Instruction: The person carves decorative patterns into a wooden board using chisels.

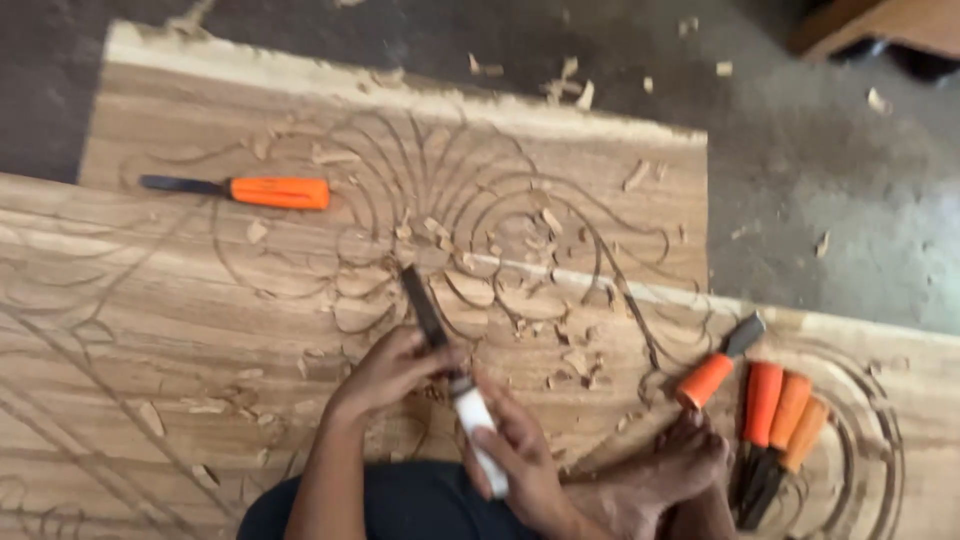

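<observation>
Gripped a chisel (440,340) mid-panel (200,320): left hand (392,368) pinching the blade, right hand (515,455) wrapped round the white handle. Lay apart: 1 orange chisel (240,189) near the far-left edge, 4 more (765,405) by the right edge.

Five orange-handled chisels (283,192), one white-handled chisel (450,370), two carved wooden boards (150,320).

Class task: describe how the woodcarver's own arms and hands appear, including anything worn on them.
Both forearms are bare, with no sleeves reaching into view. The left hand and the right hand wear no gloves; no rings, watch or bracelets can be made out, though the picture is somewhat blurred. Slim arms enter from the bottom edge.
</observation>
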